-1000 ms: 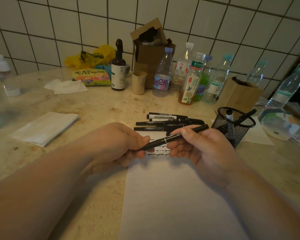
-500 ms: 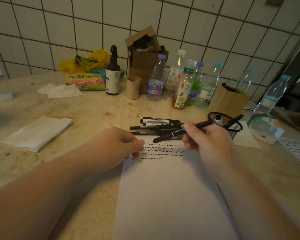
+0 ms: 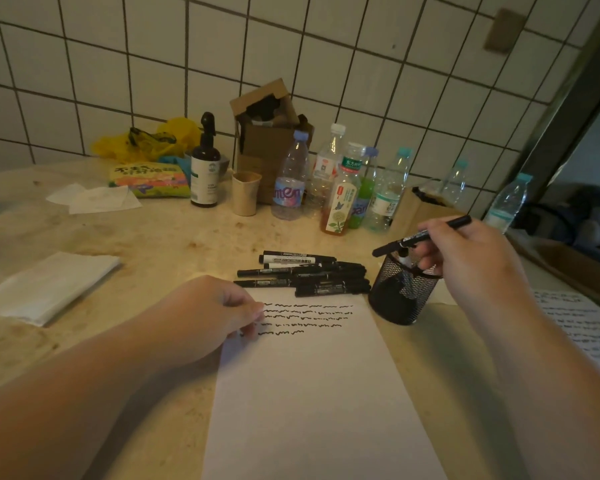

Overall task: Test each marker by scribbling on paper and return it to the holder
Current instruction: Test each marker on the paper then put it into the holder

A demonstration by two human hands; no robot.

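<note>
Now we held black marker [image 3: 421, 236] pinched in right hand [image 3: 471, 258], nearly level above mesh holder [image 3: 400, 294]. Left hand [image 3: 219, 315], fingers loosely curled, holding nothing, pressed paper [image 3: 312, 393] left of holder. Risk we judged: marker catching rim, tipping holder.

Worktop [image 3: 174, 244], beige stone, stained. Near edge: sheet of paper [image 3: 312, 393]. Beyond it: loose markers [image 3: 305, 275], mesh holder [image 3: 400, 292]. Left edge: folded tissue [image 3: 45, 285]. Along the far edge: bottles [image 3: 340, 188], paper cup [image 3: 245, 192], cardboard box [image 3: 267, 140], snack packet [image 3: 149, 180].
</note>
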